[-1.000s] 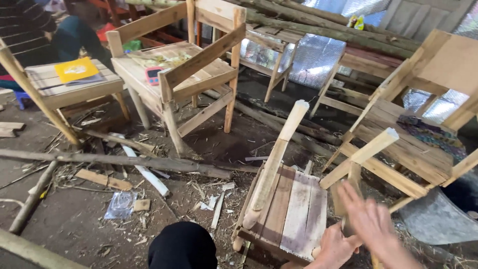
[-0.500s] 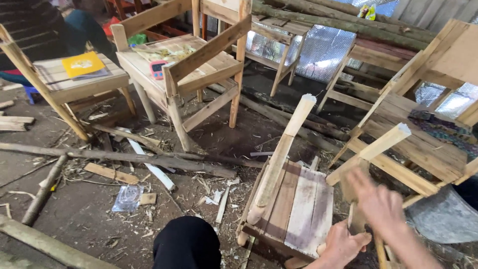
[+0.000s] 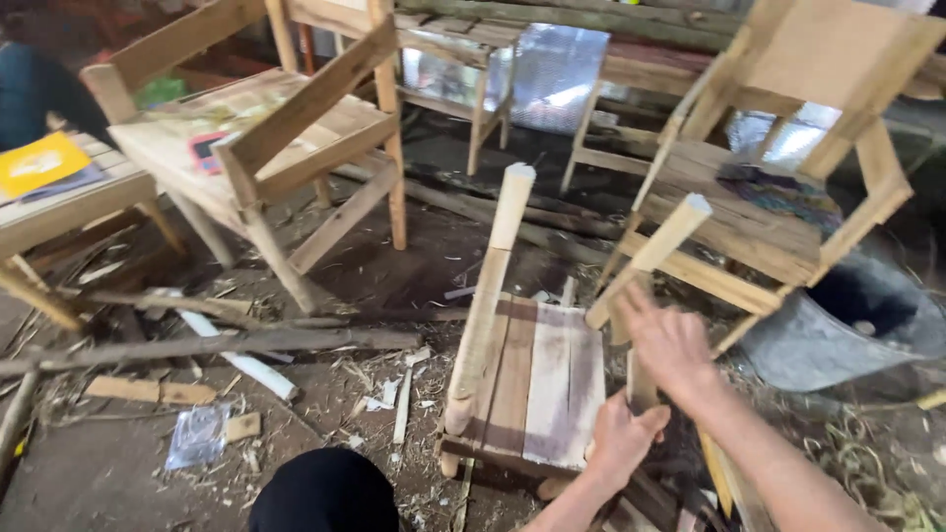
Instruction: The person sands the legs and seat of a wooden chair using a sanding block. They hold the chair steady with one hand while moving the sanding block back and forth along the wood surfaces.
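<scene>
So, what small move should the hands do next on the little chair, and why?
Probably press the upright post firmly against the seat. The left hand grips the seat's corner at the post's base and the right hand rests on its top, under the slanted armrest.

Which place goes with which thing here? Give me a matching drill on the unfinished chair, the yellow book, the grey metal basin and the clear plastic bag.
Things:
1. unfinished chair
2. yellow book
3. grey metal basin
4. clear plastic bag

Places:
A. flat on the dirt floor, lower left
B. on a wooden seat at the far left edge
C. on the ground at the right, below a finished chair
D. lying under the left hand and right hand

Pairs: 1-D, 2-B, 3-C, 4-A
</scene>
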